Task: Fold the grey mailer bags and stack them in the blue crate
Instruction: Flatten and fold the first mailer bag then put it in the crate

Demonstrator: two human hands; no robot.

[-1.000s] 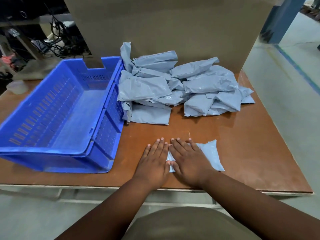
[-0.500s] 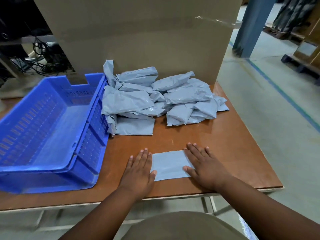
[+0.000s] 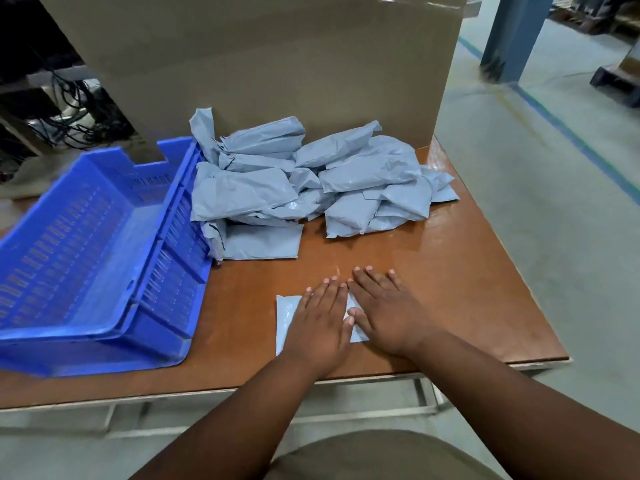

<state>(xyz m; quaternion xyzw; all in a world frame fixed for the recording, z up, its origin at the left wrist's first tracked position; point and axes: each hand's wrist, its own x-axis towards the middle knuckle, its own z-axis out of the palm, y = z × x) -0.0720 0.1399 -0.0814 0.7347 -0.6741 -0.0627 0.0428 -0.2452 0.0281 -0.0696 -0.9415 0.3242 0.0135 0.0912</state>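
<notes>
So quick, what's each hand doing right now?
Left hand: open, flat, pressing the grey mailer bag.
Right hand: open, flat, pressing the same bag.

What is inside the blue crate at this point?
Nothing shows in the blue crate: its visible floor is bare, no mailer bags stacked. The near wall hides a strip of floor, so that strip cannot be checked.

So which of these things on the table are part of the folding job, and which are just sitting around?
Part of the job:
- mailer under the hands
- left hand
- right hand
- pile of grey mailers
- blue crate

Just there:
- cardboard box
- cables
- blue pillar
</notes>
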